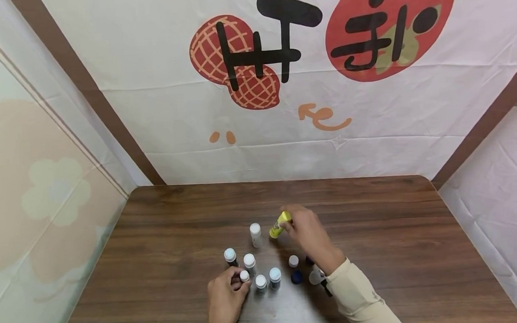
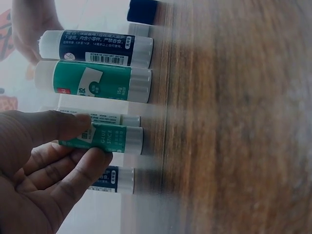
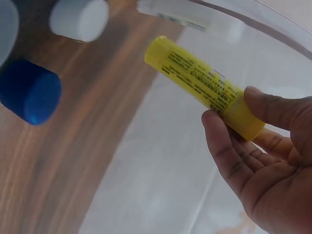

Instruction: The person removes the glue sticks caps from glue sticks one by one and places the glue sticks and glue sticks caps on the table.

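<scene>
My left hand (image 1: 224,294) pinches a green glue stick (image 2: 117,139) between thumb and fingers. The stick stands upright at the near end of the group, its base at the tabletop in the left wrist view. My right hand (image 1: 309,230) grips one end of a yellow glue stick (image 3: 195,73), which leans at a slant over the far side of the group. Beside the yellow one stands a slim white glue stick (image 1: 256,236). Close round my left hand are another green glue stick (image 2: 105,80) and a dark blue-labelled glue stick (image 2: 105,48), both upright.
Right of the sticks lie a white cap (image 1: 293,261) and a blue cap (image 1: 296,277). Under my right forearm are a translucent round piece (image 1: 315,277) and a small black item (image 1: 326,289), partly covered. Behind the wooden table (image 1: 376,198) hangs a printed cloth (image 1: 171,112).
</scene>
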Demonstrator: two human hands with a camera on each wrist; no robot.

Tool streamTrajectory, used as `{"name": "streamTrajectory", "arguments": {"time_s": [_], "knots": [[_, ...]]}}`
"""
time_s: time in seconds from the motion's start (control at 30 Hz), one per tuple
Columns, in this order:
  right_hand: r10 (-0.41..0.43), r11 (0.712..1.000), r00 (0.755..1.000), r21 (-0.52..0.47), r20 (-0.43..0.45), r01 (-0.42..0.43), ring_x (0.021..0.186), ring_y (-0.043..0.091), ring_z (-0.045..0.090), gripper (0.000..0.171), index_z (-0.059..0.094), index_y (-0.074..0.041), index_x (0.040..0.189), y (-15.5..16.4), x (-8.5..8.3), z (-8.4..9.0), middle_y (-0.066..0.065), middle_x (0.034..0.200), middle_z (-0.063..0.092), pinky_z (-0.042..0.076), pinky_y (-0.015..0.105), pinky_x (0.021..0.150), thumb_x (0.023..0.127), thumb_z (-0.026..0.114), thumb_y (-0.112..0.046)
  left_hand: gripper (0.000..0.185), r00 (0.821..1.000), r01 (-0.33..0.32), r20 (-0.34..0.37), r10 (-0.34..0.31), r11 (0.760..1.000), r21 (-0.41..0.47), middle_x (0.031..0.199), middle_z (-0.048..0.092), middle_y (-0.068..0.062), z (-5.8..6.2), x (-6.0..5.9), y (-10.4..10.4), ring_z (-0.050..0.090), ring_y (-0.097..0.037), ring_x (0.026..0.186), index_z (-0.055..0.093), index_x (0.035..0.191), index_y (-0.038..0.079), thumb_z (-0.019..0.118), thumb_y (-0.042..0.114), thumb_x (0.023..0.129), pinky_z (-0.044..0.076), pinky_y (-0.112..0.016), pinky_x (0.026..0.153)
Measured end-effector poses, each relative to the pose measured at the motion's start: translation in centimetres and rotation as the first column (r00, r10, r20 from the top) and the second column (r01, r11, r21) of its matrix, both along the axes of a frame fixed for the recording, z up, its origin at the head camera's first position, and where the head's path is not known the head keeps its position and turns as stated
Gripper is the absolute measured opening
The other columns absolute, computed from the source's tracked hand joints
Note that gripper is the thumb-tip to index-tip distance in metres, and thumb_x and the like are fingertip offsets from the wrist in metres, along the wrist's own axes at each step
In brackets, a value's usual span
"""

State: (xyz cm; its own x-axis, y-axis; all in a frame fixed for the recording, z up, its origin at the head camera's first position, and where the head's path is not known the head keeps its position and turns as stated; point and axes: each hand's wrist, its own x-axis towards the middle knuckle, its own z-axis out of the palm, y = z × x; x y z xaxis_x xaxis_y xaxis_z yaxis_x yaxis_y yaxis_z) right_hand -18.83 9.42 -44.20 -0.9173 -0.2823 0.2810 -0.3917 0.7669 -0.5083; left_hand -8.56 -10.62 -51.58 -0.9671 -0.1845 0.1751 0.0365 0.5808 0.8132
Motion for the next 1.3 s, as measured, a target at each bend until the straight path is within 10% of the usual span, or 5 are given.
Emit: {"name": "streamTrajectory", "arguments": {"time_s": [0.57, 1.3], "knots": [[-0.039, 0.954, 0.99, -0.291, 0.135, 0.077, 0.072, 0.006, 0.061, 0.028, 0.068, -0.007, 0.106, 2.2, 3.5, 2.0, -0.003, 0.087, 0.065, 0.052, 0.023, 0.062, 0.08, 0.078, -0.011, 0.022, 1.0, -0.012, 0.012, 0.013, 1.0, -0.011, 0.08, 0.07, -0.011, -0.1, 0.6, 0.1, 0.07, -0.021, 0.07, 0.068, 0.081, 0.002, 0.079, -0.01, 0.066, 0.056, -0.024, 0.062], [-0.06, 0.938, 0.989, -0.33, 0.138, 0.103, 0.07, 0.004, 0.062, 0.03, 0.07, -0.007, 0.106, 2.3, 4.6, 2.6, -0.005, 0.085, 0.066, 0.053, 0.02, 0.063, 0.078, 0.08, -0.015, 0.027, 0.999, -0.027, -0.03, 0.024, 0.997, -0.079, 0.081, 0.07, -0.01, -0.3, -0.2, 0.3, 0.069, -0.017, 0.069, 0.069, 0.085, 0.002, 0.082, -0.009, 0.064, 0.056, -0.025, 0.062]]}}
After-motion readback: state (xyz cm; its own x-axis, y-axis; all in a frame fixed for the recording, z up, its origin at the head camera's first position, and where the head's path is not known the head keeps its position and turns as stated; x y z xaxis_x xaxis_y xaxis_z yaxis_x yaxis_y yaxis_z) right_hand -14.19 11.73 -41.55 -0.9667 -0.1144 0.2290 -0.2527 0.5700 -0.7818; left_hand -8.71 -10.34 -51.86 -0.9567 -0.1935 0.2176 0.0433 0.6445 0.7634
